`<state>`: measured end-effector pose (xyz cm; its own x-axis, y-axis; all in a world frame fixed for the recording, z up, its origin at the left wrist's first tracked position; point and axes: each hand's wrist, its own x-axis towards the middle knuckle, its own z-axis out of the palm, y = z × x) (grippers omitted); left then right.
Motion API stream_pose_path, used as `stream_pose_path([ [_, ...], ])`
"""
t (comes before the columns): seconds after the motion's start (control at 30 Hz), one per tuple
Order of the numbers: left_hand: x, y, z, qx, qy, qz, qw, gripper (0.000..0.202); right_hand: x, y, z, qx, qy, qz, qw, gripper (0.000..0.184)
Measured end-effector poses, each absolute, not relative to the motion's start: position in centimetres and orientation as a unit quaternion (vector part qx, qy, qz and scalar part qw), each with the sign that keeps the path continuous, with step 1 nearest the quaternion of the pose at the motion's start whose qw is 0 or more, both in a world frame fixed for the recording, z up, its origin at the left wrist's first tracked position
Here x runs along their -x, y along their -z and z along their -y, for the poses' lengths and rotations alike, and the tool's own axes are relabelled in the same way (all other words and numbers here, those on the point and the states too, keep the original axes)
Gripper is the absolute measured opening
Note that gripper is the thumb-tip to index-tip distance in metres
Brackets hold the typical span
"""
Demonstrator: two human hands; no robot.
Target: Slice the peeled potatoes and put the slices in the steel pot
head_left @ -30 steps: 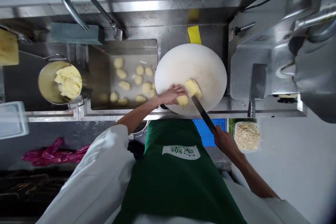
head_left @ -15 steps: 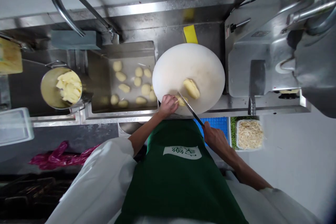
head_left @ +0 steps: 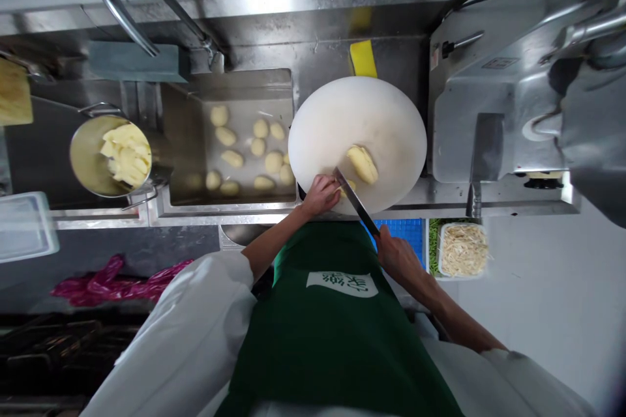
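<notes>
My right hand [head_left: 397, 255] is wrapped round the handle of a kitchen knife [head_left: 357, 204], its blade slanting up and left over the near edge of a round white cutting board [head_left: 327, 114]. Beneath the blade is a peeled potato piece [head_left: 351, 186], partly hidden by the knife and fingers. My left hand [head_left: 321, 195] grips that piece from the left, fingers bent close to the blade. Just beyond, a larger peeled potato [head_left: 362, 164] lies on the board, with a cut line along it.
Several peeled potatoes [head_left: 232, 158] lie in the sink [head_left: 186, 199] on the left. Further left stands a metal pot [head_left: 83, 159] of potato pieces. A yellow sponge [head_left: 363, 58] is behind the board. To the right are a metal machine [head_left: 450, 130] and a cleaver [head_left: 486, 146].
The knife blade has turned more upright and covers more of the potato piece, with my left fingers closer around it. The whole view has shifted slightly.
</notes>
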<state>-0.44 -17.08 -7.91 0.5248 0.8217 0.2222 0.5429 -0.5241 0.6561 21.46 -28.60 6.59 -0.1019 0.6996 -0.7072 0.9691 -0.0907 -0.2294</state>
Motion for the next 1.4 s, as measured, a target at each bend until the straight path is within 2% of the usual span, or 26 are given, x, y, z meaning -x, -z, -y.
stream_pose_path([
  [0.23,0.8,8.3,17.1,-0.842,-0.257,-0.390,0.269,0.020,-20.3,-3.2,27.4,-0.647,0.388,-0.628,0.191,0.019],
  [0.4,1.1,8.4,17.4,-0.828,-0.270,-0.419,0.258,0.025,-22.3,-4.5,26.9,-0.639,0.392,-0.650,0.126,0.019],
  [0.5,1.1,7.8,17.3,-0.829,-0.251,-0.433,0.250,0.047,-25.3,-5.9,26.8,-0.672,0.406,-0.618,0.044,0.021],
  [0.6,0.6,6.9,16.0,-0.857,-0.193,-0.405,0.253,0.070,-28.8,-5.4,26.8,-0.723,0.466,-0.508,-0.046,0.025],
  [0.73,-1.1,5.6,11.7,-0.904,-0.134,-0.308,0.267,0.093,-33.4,-1.6,26.8,-0.733,0.558,-0.353,-0.165,0.039],
  [0.83,-2.8,4.6,7.8,-0.931,-0.090,-0.222,0.276,0.108,-36.0,1.4,26.7,-0.720,0.586,-0.319,-0.192,0.046],
  [1.0,-3.8,3.4,6.0,-0.940,-0.053,-0.168,0.293,0.098,-37.1,3.1,24.8,-0.742,0.546,-0.360,-0.145,0.045],
  [1.07,-3.8,3.1,7.7,-0.927,-0.074,-0.232,0.286,0.095,-36.5,3.0,23.6,-0.746,0.528,-0.387,-0.127,0.044],
  [1.23,-7.0,3.5,13.4,-0.818,-0.170,-0.508,0.210,0.096,-34.5,2.5,20.3,-0.712,0.512,-0.471,-0.095,0.041],
  [1.4,-10.9,4.2,14.4,-0.783,-0.211,-0.555,0.185,0.077,-32.9,2.6,18.0,-0.653,0.503,-0.558,-0.091,0.041],
])
